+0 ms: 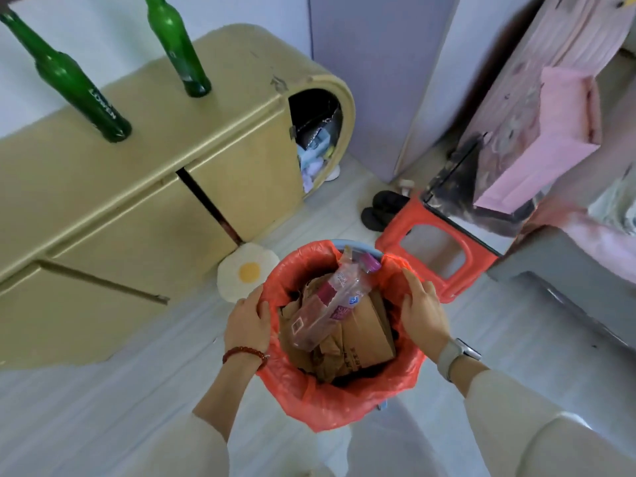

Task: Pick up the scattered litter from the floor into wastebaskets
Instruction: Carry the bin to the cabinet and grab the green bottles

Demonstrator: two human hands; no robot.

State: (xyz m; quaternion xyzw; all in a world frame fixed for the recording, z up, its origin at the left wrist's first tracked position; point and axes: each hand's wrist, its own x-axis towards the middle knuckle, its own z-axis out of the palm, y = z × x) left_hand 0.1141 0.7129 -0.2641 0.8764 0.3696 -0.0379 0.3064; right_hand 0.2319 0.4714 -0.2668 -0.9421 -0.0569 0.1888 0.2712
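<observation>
Thin crinkled orange plastic liner (340,404), matt brown cardboard (370,335), glossy green glass bottles (179,46), smooth tan cabinet (113,187)

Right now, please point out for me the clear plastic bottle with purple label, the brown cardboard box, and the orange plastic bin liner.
clear plastic bottle with purple label (330,297), head view, on its label band.
brown cardboard box (373,330), head view, on its flat side.
orange plastic bin liner (330,401), head view, on its near folded-over edge.

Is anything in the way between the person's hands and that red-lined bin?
Nothing visible. The left hand and right hand already rest on opposite sides of the wastebasket rim, touching its red liner. Cardboard and a plastic wrapper sit inside.
</observation>
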